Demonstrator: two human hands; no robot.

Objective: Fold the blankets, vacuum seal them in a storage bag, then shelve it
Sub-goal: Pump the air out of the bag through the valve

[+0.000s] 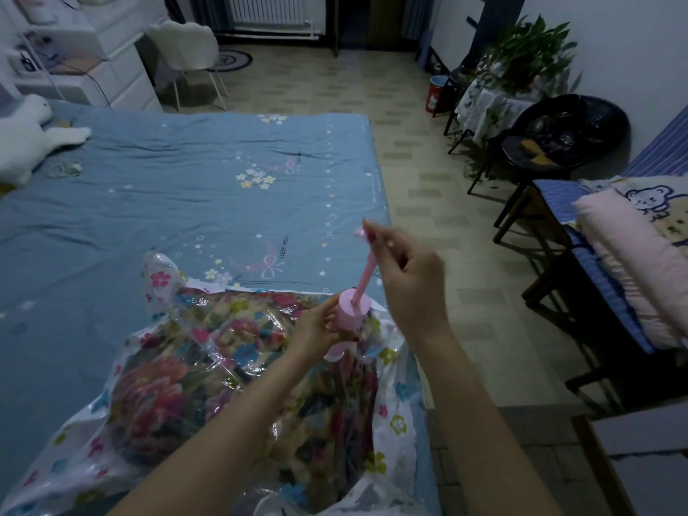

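A clear storage bag (111, 422) printed with small flowers lies on the blue bed, and a folded floral blanket (178, 389) shows through it. A pink hand pump (352, 310) stands upright on the bag near the bed's right edge. My left hand (316, 325) grips the pump's cylinder. My right hand (405, 277) pinches the handle at the top of the pump's rod (363, 277), which is drawn far out of the cylinder.
The blue bed sheet (186, 202) stretches ahead, with a white plush toy (26, 139) at its far left. Folded pink blankets (633, 262) sit on a bench at the right. A black chair (558, 143), plants and a white chair (186, 54) stand on the tiled floor.
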